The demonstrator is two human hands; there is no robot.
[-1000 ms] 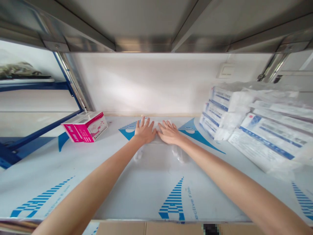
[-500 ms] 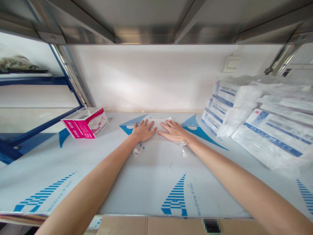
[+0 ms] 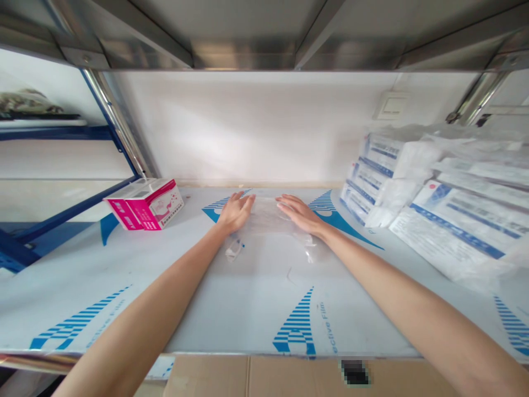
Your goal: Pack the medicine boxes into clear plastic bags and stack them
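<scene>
Two hands, the left hand [image 3: 235,213] and the right hand [image 3: 300,212], flank a clear plastic bag [image 3: 266,218] lying flat on a film-covered shelf [image 3: 231,309]. Both are open, fingers stretched toward the wall [image 3: 248,129]; their palms are turned from view, so how firmly they press on the plastic cannot be told. The bag lies between them, its see-through outline hard to trace against the pale film, with crumpled ends [image 3: 234,250] showing just nearer than each wrist. Left of the left hand, well apart, sits a pink-and-white box [image 3: 144,205], its small lettering unreadable. To the right of the right hand, white packs [image 3: 454,220] with blue bands are stacked in cloudy wrapping that blurs their labels; the stack is cut off at the picture's edge. A light switch [image 3: 390,106] is on the wall beyond the right hand. Nearer than both hands, below the shelf's front edge, a cardboard box [image 3: 206,377] is only partly in view, a dark patch on it blocked into squares. Both forearms run out of view at the bottom.
</scene>
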